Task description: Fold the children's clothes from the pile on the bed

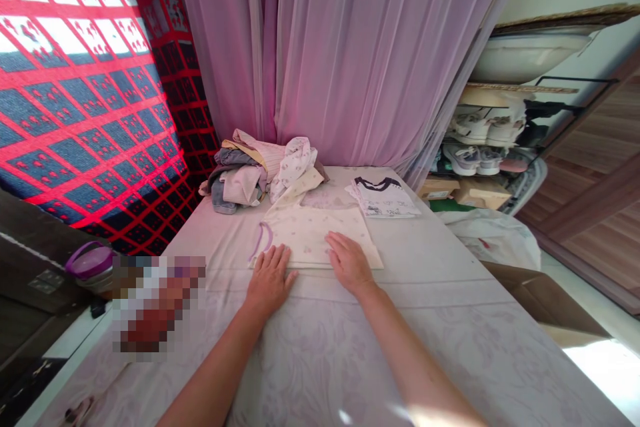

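A cream shirt with small printed motifs and a purple-trimmed neckline lies folded lengthwise on the bed-like surface. One sleeve stretches away from me toward the heap of clothes. My left hand rests flat on the shirt's near edge, close to the neckline, with its fingers extended. Farther right, my right hand lies on the lower half of the shirt, its fingers stretched out. Neither hand grips the fabric.
Crumpled clothes are heaped at the back left. A folded white shirt with dark collar trim lies at the back right. Purple curtains hang behind. Beyond the right edge stand a shoe rack and a cardboard box.
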Motion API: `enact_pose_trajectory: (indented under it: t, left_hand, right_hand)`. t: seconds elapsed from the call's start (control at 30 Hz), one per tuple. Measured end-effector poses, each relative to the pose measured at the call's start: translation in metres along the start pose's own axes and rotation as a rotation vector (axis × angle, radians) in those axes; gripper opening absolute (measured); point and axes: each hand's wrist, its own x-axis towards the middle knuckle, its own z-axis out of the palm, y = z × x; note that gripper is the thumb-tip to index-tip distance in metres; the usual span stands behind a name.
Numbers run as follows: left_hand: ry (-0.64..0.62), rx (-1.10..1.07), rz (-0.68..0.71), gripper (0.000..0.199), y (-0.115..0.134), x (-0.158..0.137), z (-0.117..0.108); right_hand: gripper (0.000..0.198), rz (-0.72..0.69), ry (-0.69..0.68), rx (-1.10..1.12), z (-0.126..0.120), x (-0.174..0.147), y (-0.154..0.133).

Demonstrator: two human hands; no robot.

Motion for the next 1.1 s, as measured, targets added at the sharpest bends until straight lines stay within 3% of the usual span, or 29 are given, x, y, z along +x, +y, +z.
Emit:
enact_pose_trajectory:
  t: [0.1, 0.23, 0.6, 0.93, 1.1]
  left_hand:
    - [-0.01, 0.018, -0.007, 0.05, 0.002, 0.001, -0.001]
    - [-0.035, 0.063, -0.009, 0.05, 0.002, 0.001, -0.002]
    - [-0.085, 0.174, -0.045, 0.052, 0.007, 0.002, -0.011]
    - [-0.139, 0.149, -0.068, 0.053, 0.006, 0.003, -0.014]
    - [-0.174, 0.147, -0.103, 0.044, 0.017, 0.021, -0.03]
  right_hand:
    - [0.046, -0.106, -0.249, 0.035, 0.012, 0.025, -0.032]
    - [0.052, -0.057, -0.459, 0.013, 0.029, 0.038, -0.042]
    - [0.061, 0.067, -0.505, -0.089, 0.035, 0.037, -0.041]
    - [0.058, 0.24, -0.505, -0.241, -0.005, 0.003, 0.037]
    - [0.055, 0.292, -0.473, -0.273, -0.01, -0.003, 0.049]
